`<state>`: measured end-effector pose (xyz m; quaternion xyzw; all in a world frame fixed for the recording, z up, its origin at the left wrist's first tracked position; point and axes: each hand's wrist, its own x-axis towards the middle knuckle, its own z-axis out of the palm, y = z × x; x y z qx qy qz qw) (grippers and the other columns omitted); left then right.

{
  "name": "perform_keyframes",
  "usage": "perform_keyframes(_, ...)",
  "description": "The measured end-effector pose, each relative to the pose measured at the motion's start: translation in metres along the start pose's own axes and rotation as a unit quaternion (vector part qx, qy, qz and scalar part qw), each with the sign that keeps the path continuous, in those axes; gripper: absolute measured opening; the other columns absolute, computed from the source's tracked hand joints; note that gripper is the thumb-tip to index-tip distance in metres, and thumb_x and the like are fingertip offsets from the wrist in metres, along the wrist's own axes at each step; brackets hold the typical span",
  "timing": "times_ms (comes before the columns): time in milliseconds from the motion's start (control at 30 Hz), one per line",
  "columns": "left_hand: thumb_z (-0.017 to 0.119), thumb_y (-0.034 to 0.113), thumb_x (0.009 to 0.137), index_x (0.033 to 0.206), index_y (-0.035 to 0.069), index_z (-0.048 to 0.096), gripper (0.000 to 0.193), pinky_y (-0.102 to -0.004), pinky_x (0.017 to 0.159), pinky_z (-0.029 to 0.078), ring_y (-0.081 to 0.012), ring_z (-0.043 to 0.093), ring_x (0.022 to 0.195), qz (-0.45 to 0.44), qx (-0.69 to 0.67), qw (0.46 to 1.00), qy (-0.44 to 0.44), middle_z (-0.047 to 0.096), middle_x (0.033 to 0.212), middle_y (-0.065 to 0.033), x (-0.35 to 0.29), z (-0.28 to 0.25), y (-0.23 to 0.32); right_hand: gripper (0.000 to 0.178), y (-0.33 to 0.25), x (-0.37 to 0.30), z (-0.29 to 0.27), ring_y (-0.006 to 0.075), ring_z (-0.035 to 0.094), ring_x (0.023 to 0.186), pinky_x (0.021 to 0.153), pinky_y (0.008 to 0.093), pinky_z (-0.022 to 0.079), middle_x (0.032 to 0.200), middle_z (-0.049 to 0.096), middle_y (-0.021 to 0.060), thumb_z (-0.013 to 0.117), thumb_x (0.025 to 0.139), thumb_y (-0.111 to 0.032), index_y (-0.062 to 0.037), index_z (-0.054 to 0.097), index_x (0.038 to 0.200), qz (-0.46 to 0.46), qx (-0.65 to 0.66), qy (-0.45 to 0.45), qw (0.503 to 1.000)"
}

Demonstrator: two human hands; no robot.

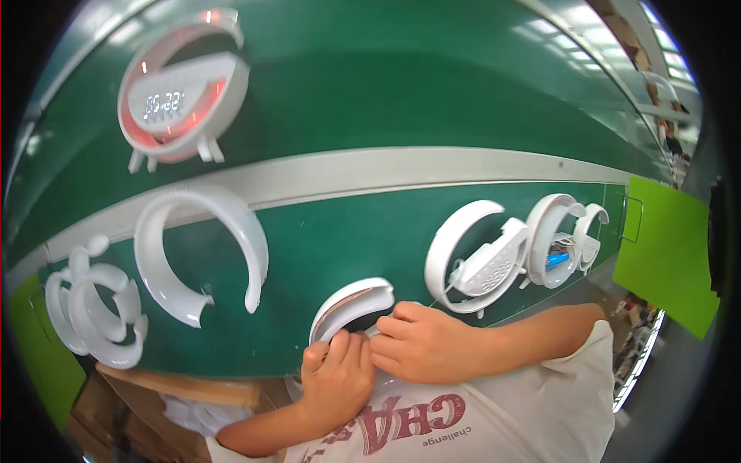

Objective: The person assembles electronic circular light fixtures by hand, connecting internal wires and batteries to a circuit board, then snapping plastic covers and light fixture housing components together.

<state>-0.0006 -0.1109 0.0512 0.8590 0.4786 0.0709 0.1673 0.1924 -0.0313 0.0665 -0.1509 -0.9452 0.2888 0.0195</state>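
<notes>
At the front edge of the green bench, both my hands are closed on a white curved lamp shell (380, 295) with a copper-coloured strip along its inner side. My left hand (337, 378) grips its lower left part with the fingers bent over it. Beside it, touching or nearly so, my right hand (423, 342) has its fingers curled at the shell's right end. The lower part of the shell, and whatever lies between my fingertips, is hidden by the hands.
A glowing ring lamp with a clock (181, 96) stands on the far side. A white C-shaped ring (256, 239) and several stacked white rings (116, 353) lie left. Partly built ring lamps (434, 266) stand right, one showing a blue battery (556, 259). A cardboard box (185, 383) sits below.
</notes>
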Motion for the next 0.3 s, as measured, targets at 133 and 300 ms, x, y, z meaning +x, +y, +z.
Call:
perform_keyframes(133,0.064,0.013,0.078,0.094,0.007,0.067,0.018,-0.0359,0.08,0.032,-0.0158,0.056,0.086,0.025,0.004,1.0,-0.005,0.058,0.086,-0.0018,0.0,-0.004,-0.005,0.011,-0.013,-0.017,0.011,0.0205,0.056,0.086,0.08,0.0338,0.047,0.084,0.058,0.0041,0.069,0.08,-0.015,-0.0065,0.064,0.085,0.062,-0.097,0.086,0.99)
perform_keyframes(300,0.079,0.024,0.082,0.125,0.014,0.068,0.046,-0.0536,0.096,0.036,-0.0295,0.056,0.107,-0.018,-0.118,0.985,0.122,0.061,0.107,-0.0103,-0.006,-0.007,-0.006,0.046,-0.036,-0.084,0.029,0.0304,0.068,0.1,0.084,0.041,0.055,0.122,0.067,0.0146,0.081,0.08,-0.02,-0.0056,0.068,0.121,0.242,-0.087,0.404,0.878)
